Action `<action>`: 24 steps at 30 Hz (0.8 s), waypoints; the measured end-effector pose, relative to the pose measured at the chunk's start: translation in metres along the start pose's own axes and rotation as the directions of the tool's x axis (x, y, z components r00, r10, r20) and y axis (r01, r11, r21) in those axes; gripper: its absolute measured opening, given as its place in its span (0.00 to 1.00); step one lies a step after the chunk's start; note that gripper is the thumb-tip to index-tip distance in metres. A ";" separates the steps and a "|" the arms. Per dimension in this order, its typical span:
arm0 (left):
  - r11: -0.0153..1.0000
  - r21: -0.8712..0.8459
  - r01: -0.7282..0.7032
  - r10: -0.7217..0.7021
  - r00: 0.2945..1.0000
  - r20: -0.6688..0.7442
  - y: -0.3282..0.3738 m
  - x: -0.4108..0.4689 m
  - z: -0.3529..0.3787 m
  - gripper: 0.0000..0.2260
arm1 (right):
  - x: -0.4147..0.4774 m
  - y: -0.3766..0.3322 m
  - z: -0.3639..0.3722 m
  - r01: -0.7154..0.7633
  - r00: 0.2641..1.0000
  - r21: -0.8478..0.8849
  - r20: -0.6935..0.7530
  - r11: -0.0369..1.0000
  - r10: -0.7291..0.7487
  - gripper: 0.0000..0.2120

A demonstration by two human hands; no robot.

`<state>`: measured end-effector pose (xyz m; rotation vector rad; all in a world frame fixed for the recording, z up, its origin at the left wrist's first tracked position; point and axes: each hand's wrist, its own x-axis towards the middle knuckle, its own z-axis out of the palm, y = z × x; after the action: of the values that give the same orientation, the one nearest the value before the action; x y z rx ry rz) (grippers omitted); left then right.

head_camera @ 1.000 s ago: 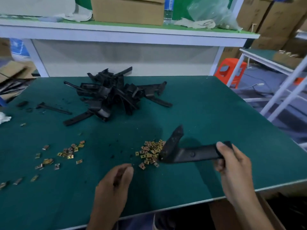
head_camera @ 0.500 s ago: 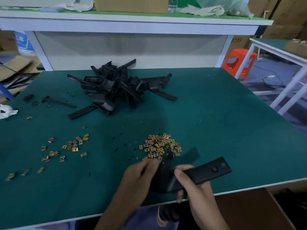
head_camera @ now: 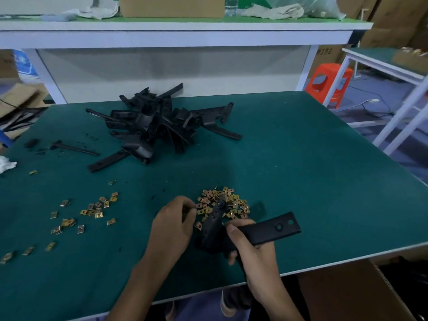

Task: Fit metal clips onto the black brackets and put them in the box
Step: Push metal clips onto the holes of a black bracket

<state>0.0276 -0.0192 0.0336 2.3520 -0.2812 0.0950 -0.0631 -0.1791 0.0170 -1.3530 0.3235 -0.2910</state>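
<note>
My right hand (head_camera: 250, 249) grips a black angled bracket (head_camera: 268, 230) near its bend, above the table's front edge. One arm of the bracket points right, the other up over a pile of gold metal clips (head_camera: 222, 205). My left hand (head_camera: 173, 225) sits just left of that pile with fingers curled at its edge; whether they pinch a clip is hidden. A heap of black brackets (head_camera: 157, 126) lies at the back of the green table (head_camera: 312, 170). A cardboard box (head_camera: 356, 293) stands below the table's front right edge.
More clips (head_camera: 92, 209) are scattered at the left, with a lone black bracket (head_camera: 74, 148) and a white rag (head_camera: 7, 164) further left. A white shelf (head_camera: 176, 33) with a carton rises behind. An orange stool (head_camera: 328, 83) and a white frame stand at the right.
My right hand shifted its grip along the bracket from the far end to the bend and drew it closer. My left hand moved up to the clip pile.
</note>
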 end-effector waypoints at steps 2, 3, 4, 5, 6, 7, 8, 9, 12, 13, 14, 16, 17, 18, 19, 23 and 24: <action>0.979 -0.193 0.069 -0.066 0.998 0.019 0.005 -0.014 -0.007 0.06 | -0.001 -0.001 0.000 -0.011 1.000 0.033 0.005 0.999 0.011 0.06; 0.951 -0.294 0.094 -0.088 0.996 0.034 0.007 -0.021 -0.010 0.08 | -0.002 -0.001 0.000 -0.019 1.000 0.057 0.012 0.998 0.018 0.06; 0.915 -0.389 0.110 -0.102 0.994 0.041 0.009 -0.028 -0.013 0.10 | -0.002 -0.002 0.000 -0.029 0.999 0.082 0.019 0.996 0.027 0.06; 0.866 -0.481 0.134 -0.125 0.991 0.050 0.010 -0.033 -0.015 0.11 | -0.003 -0.003 0.000 -0.038 0.999 0.109 0.025 0.993 0.035 0.07; 0.806 -0.566 0.174 -0.162 0.984 0.072 0.011 -0.037 -0.017 0.11 | -0.003 -0.004 0.000 -0.047 0.999 0.138 0.030 0.989 0.043 0.09; 0.735 -0.641 0.223 -0.201 0.974 0.108 0.012 -0.041 -0.019 0.11 | -0.002 -0.004 -0.001 -0.052 0.998 0.165 0.036 0.985 0.047 0.10; 0.666 -0.696 0.268 -0.226 0.962 0.154 0.012 -0.044 -0.019 0.10 | -0.002 -0.005 -0.002 -0.056 0.998 0.185 0.044 0.981 0.048 0.10; 0.608 -0.734 0.301 -0.231 0.952 0.199 0.012 -0.047 -0.020 0.09 | -0.001 -0.005 -0.003 -0.058 0.997 0.196 0.055 0.979 0.048 0.10; 0.487 -0.800 0.351 -0.192 0.936 0.294 0.015 -0.054 -0.020 0.08 | 0.000 -0.005 -0.007 -0.063 0.995 0.208 0.090 0.976 0.045 0.10; 0.454 -0.814 0.363 -0.187 0.932 0.311 0.016 -0.055 -0.020 0.10 | 0.001 -0.004 -0.008 -0.065 0.994 0.210 0.100 0.975 0.044 0.10; 0.432 -0.822 0.370 -0.186 0.929 0.320 0.018 -0.056 -0.019 0.11 | 0.001 -0.004 -0.010 -0.066 0.993 0.210 0.111 0.975 0.043 0.10; 0.407 -0.832 0.377 -0.186 0.926 0.329 0.022 -0.055 -0.018 0.10 | 0.002 -0.002 -0.011 -0.066 0.990 0.202 0.135 0.977 0.039 0.10; 0.400 -0.835 0.379 -0.191 0.925 0.329 0.024 -0.054 -0.017 0.10 | 0.002 -0.002 -0.012 -0.066 0.989 0.194 0.145 0.979 0.038 0.11; 0.398 -0.835 0.380 -0.200 0.924 0.325 0.025 -0.054 -0.017 0.09 | 0.002 -0.002 -0.012 -0.071 0.988 0.186 0.150 0.980 0.043 0.12; 0.401 -0.833 0.382 -0.209 0.923 0.322 0.026 -0.053 -0.016 0.09 | 0.002 -0.002 -0.012 -0.078 0.987 0.182 0.153 0.980 0.050 0.12; 0.450 -0.802 0.393 -0.208 0.919 0.334 0.028 -0.053 -0.020 0.11 | 0.003 -0.002 -0.011 -0.087 0.985 0.158 0.162 0.984 0.061 0.11; 0.477 -0.787 0.392 -0.207 0.920 0.333 0.027 -0.053 -0.021 0.09 | 0.003 -0.002 -0.011 -0.081 0.985 0.145 0.164 0.986 0.057 0.10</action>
<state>-0.0298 -0.0140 0.0597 1.3660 0.0292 -0.3824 -0.0650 -0.1901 0.0170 -1.2041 0.2101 -0.1451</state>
